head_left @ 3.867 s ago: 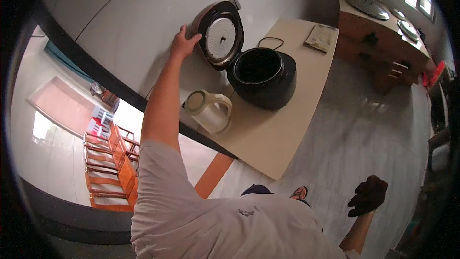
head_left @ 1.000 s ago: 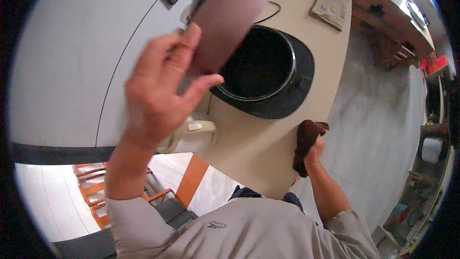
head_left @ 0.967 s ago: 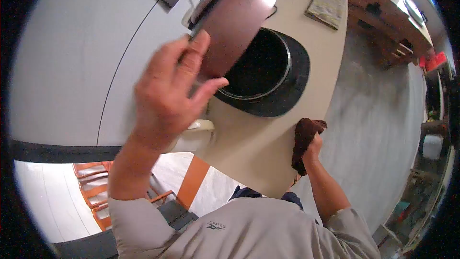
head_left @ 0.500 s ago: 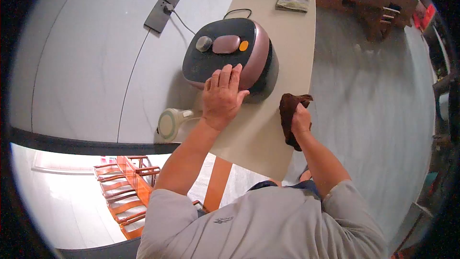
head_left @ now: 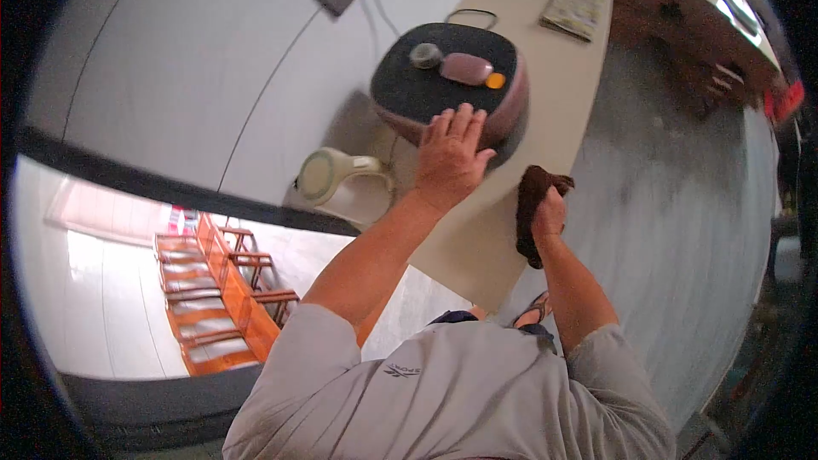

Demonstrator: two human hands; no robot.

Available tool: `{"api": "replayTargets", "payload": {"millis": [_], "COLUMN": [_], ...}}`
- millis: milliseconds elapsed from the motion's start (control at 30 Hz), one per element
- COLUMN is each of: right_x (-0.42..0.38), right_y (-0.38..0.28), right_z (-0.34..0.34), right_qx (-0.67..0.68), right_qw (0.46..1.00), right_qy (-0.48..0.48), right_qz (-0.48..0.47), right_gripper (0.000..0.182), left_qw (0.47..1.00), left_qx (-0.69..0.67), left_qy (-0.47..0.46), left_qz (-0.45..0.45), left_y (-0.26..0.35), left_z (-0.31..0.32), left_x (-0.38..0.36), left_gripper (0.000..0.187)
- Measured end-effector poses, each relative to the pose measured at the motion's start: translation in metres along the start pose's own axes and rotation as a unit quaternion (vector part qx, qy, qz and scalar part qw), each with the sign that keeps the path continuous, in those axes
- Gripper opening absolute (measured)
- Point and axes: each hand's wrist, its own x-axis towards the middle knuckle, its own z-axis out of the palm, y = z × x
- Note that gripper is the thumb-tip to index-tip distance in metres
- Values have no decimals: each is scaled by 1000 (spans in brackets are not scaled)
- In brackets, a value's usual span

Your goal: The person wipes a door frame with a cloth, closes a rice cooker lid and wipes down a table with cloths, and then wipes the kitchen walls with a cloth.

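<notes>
Rice cooker: squat rounded cooker with a matt black top and rose-pink sides [head_left: 443, 95], upper centre of the frame, upright on the long cream rectangular counter [head_left: 477, 266], its lid apparently lowered
Lid controls: grey round knob [head_left: 425, 55], glossy rose oblong panel [head_left: 466, 69] and small orange round button [head_left: 495, 81], in a row across the top
Left hand: left hand [head_left: 452, 160] open, empty, fingers slightly spread over the near edge of the lid, seemingly in contact
Right hand: right hand [head_left: 550, 213] closed on a crumpled dark brown cloth [head_left: 530, 209], right of centre, at the counter's right edge, apart from the cooker
Kettle: cream kettle with a pale green ringed top [head_left: 320, 175], left of centre, near the left forearm
Step in hand: judged to be pressing the lid down at its near edge
Next move calls for: in my judgement, even downward pressure and confirmation of seating before release; whether the catch has engaged cannot be told, the hand covering that edge
</notes>
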Motion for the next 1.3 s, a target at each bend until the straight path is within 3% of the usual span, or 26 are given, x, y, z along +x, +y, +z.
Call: {"api": "replayTargets", "payload": {"millis": [67, 133, 167, 267, 367, 433, 533, 567, 633, 667, 767, 833, 900, 967, 1000, 1033, 1067, 1133, 1167, 1233, 1267, 1300], "right_x": [-2, -14, -12, -13, -5, -5, -16, -12, -9, -8, -12, -11, -14, -13, -14, -14, -12, -8, -7, -7, -10, -4], "right_y": [6, -36, -35, -31, 31, 41, -29, -19, -1, -3, -4, 0, -21, -15, -17, -19, -17, 6, 2, -24, -66, -14], "right_z": [4, -23, -25, -20, 17, 21, -23, -17, -11, -11, -11, -1, -12, -10, -17, -21, -19, -7, -7, -14, -37, -7], "right_qx": [107, 200, 154, 205, 241, 209, 224, 223, 39, 37, 96, 266, 356, 329, 173, 11, 12, 227, 227, 431, 300, 160], "right_qw": [992, 979, 984, 976, 969, 976, 970, 970, 999, 999, 995, 958, 915, 925, 980, 1000, 1000, 966, 966, 855, 898, 933], "right_qy": [-10, -5, -32, 2, 9, 32, 5, 9, 3, 6, 13, 42, 36, 65, 33, 1, 4, -13, -11, 14, 24, 12], "right_qz": [69, 48, 88, 69, 48, 50, 99, 100, -20, -19, 8, 101, 186, 178, 95, 8, 7, 123, 124, 288, 321, 321], "right_gripper": [20, 28, 29, 28, 27, 25, 24, 24, 28, 28, 32, 34, 36, 37, 40, 43, 43, 49, 49, 52, 55, 57], "left_qw": [990, 990, 991, 997, 997, 990, 969, 970, 960, 961, 952, 940, 922, 914, 918, 921, 922, 924, 924, 950, 962, 968], "left_qx": [-133, -109, -110, -70, -43, 107, 180, 178, 220, 218, 229, 253, 288, 303, 304, 305, 307, 291, 291, 197, 145, 91], "left_qy": [33, 81, 76, 39, -33, -71, -143, -141, -133, -132, -153, -177, -211, -215, -210, -206, -203, -217, -217, -229, -210, -200], "left_qz": [37, 28, 28, 18, -54, -61, -91, -87, -107, -105, -134, -145, -151, -165, -145, -126, -126, -120, -118, -83, -98, -121], "left_y": [-16, -33, -43, -97, -167, -210, -246, -254, -265, -270, -283, -293, -292, -285, -281, -278, -274, -267, -262, -245, -241, -236], "left_z": [3, -25, -33, -57, -66, -53, -40, -31, -18, -13, 1, 12, 12, 8, 5, 2, 0, 0, -4, -15, -17, -19], "left_x": [-10, -24, -28, -14, 29, 61, 104, 115, 130, 135, 141, 140, 138, 146, 147, 148, 151, 158, 157, 149, 145, 133], "left_gripper": [63, 57, 53, 45, 45, 49, 54, 54, 55, 55, 58, 57, 52, 50, 51, 51, 51, 52, 52, 52, 51, 50]}}
